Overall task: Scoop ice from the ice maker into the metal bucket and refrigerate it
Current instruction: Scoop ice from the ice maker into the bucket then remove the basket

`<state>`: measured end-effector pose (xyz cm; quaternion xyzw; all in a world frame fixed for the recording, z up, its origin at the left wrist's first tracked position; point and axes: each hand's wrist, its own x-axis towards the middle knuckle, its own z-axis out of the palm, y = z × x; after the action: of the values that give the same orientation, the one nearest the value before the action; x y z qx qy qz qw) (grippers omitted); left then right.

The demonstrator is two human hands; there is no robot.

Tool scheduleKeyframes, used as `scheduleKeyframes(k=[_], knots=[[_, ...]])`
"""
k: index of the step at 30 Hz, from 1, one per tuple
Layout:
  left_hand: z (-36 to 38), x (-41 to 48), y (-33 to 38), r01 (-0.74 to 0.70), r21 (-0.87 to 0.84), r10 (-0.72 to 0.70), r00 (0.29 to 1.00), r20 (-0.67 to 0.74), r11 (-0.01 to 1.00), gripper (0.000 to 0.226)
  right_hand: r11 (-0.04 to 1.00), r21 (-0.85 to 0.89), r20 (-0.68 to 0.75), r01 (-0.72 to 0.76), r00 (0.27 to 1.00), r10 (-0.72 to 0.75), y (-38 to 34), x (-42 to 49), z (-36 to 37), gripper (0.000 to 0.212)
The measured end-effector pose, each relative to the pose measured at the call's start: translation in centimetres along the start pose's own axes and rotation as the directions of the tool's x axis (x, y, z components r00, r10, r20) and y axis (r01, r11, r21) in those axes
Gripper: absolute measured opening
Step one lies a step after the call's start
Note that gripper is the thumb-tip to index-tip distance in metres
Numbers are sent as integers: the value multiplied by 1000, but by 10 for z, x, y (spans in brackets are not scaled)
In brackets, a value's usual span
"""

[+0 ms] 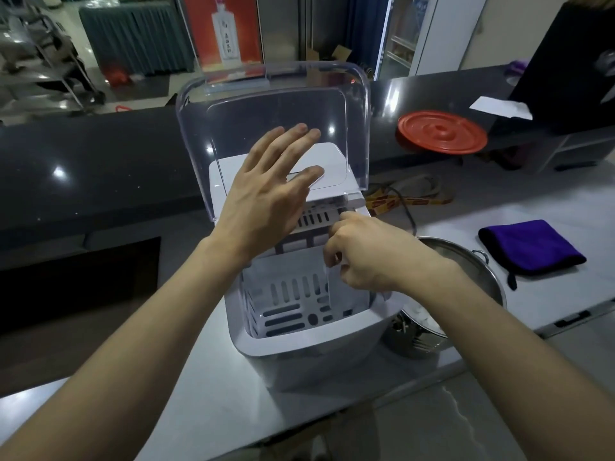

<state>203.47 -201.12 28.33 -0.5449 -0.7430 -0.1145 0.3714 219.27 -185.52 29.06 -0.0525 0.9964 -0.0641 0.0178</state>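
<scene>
A white ice maker (pixel 309 357) stands on the grey counter with its clear lid (pixel 357 128) raised. My left hand (pixel 266 194) is open, its straight fingers against the inside of the lid. My right hand (pixel 362 257) is curled over the right side of the slotted ice basket (pixel 286 314) and pinches a clear plastic scoop (pixel 346 294) that hangs down into it. I see no ice in the basket. The metal bucket (pixel 479 271) sits just right of the machine, partly hidden by my right arm, with white ice pieces in it.
A red round lid (pixel 442 131) lies on the dark raised ledge behind. A folded purple cloth (pixel 529 247) rests on the counter to the right. Cables and a yellow strap (pixel 409 197) lie behind the machine. A person in dark clothing (pixel 565 61) stands at far right.
</scene>
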Motion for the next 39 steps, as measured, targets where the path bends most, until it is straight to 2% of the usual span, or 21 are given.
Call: scheduleKeyframes(k=[5, 11, 17, 20, 28, 39], knots=[[4, -1, -1, 5, -3, -5, 1000, -12, 1000, 29, 991, 100, 55, -85, 995, 80, 2, 4, 0, 20], [5, -2, 0, 13, -7, -13, 1000, -22, 1000, 29, 992, 86, 44, -96, 995, 93, 1, 3, 2, 18], [4, -3, -1, -3, -5, 2, 1000, -19, 1000, 31, 1000, 19, -46, 15, 999, -15, 1, 3, -1, 21], [4, -4, -2, -5, -1, 5, 1000, -17, 1000, 31, 999, -14, -30, 36, 999, -36, 2, 3, -1, 22], [5, -4, -3, -8, -3, 8, 1000, -15, 1000, 31, 996, 30, 33, -85, 996, 84, -2, 6, -2, 12], [0, -3, -3, -13, -1, 13, 1000, -17, 1000, 30, 996, 9, -128, -88, 988, 88, -15, 15, 9, 14]])
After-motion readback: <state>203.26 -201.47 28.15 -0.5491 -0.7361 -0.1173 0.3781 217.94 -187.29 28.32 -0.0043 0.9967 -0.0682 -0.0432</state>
